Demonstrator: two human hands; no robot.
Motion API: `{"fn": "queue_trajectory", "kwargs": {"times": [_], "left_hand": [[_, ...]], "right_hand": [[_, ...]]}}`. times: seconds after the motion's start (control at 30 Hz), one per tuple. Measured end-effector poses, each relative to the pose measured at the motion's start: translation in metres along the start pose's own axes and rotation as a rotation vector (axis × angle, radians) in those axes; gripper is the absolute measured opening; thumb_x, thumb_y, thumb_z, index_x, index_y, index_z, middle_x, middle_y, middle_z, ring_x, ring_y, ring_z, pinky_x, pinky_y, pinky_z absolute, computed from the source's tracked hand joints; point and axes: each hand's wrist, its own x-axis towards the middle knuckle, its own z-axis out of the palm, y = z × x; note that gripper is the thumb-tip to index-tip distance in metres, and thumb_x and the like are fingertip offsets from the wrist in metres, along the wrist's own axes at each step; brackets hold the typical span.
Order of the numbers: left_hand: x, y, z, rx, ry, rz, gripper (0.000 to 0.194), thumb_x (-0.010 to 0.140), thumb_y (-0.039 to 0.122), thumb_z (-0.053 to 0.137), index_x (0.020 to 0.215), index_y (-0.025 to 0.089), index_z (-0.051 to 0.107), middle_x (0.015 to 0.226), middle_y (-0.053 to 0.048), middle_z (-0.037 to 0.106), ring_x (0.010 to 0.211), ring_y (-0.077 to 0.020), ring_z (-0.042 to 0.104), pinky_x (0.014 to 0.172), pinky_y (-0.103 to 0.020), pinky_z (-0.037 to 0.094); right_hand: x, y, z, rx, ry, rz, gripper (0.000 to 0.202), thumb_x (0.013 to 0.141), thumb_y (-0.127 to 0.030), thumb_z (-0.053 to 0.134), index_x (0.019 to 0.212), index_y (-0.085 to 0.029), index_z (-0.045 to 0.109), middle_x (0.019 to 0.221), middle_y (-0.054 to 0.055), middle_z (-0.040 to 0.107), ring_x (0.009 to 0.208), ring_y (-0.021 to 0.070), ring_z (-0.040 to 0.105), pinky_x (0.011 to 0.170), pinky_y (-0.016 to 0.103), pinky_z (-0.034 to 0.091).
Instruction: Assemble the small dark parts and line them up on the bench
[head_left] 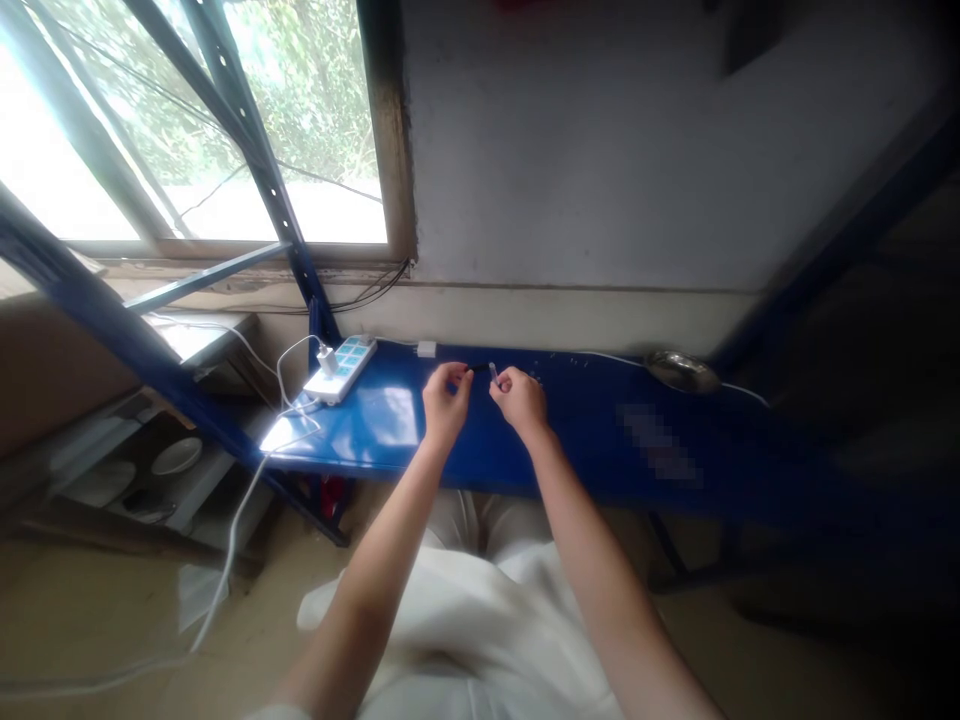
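Note:
Over the blue shelf top [480, 440], my left hand [447, 402] pinches a thin black stick-like piece [478, 369] that points to the right. My right hand [520, 398] is closed on a short, clear, slightly purplish tube [493, 373], tilted near the black piece's end. Whether the two pieces touch, I cannot tell. Several tiny pale bits [577, 362] lie on the blue surface beyond my right hand. Both pieces are partly hidden by my fingers.
A white power strip [343, 372] with a plug and white cables sits at the left. A small white adapter [427, 349] lies by the wall. At the back right is a shiny metal dish [681, 370]. Blue uprights [255, 150] frame the left side.

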Motion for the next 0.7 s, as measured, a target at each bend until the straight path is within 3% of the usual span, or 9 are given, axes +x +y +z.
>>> {"fn": "queue_trajectory", "kwargs": {"times": [0.3, 0.5, 0.6, 0.7], "left_hand": [[0.001, -0.003, 0.001, 0.050, 0.017, 0.037, 0.015, 0.080, 0.030, 0.055, 0.087, 0.017, 0.060, 0.078, -0.003, 0.063, 0.067, -0.0105, 0.055, 0.065, -0.023, 0.044], [0.003, -0.002, 0.001, 0.097, 0.051, 0.164, 0.017, 0.083, 0.028, 0.051, 0.090, 0.017, 0.060, 0.079, -0.004, 0.062, 0.068, -0.0112, 0.055, 0.067, -0.025, 0.045], [0.002, 0.000, 0.001, 0.129, 0.025, 0.248, 0.018, 0.085, 0.026, 0.047, 0.091, 0.017, 0.061, 0.082, -0.006, 0.063, 0.072, -0.0126, 0.055, 0.070, -0.026, 0.045], [-0.001, -0.002, 0.003, 0.148, -0.040, 0.240, 0.018, 0.085, 0.025, 0.046, 0.090, 0.018, 0.062, 0.081, -0.005, 0.063, 0.072, -0.0130, 0.055, 0.068, -0.026, 0.045]], "right_hand": [[0.001, -0.001, 0.005, -0.078, -0.016, -0.092, 0.008, 0.074, -0.023, 0.050, 0.069, -0.020, 0.056, 0.068, 0.001, 0.061, 0.059, 0.0129, 0.050, 0.052, 0.024, 0.025], [-0.002, -0.005, 0.007, -0.135, -0.038, -0.137, 0.009, 0.074, -0.021, 0.048, 0.071, -0.020, 0.056, 0.070, 0.002, 0.061, 0.060, 0.0132, 0.051, 0.052, 0.024, 0.024], [-0.003, -0.008, 0.007, -0.133, -0.042, -0.141, 0.009, 0.075, -0.021, 0.048, 0.071, -0.020, 0.056, 0.070, 0.002, 0.061, 0.061, 0.0133, 0.051, 0.053, 0.024, 0.024], [-0.004, -0.010, 0.005, -0.110, -0.052, -0.149, 0.008, 0.076, -0.023, 0.049, 0.073, -0.021, 0.057, 0.071, 0.001, 0.061, 0.062, 0.0138, 0.052, 0.053, 0.024, 0.025]]}}
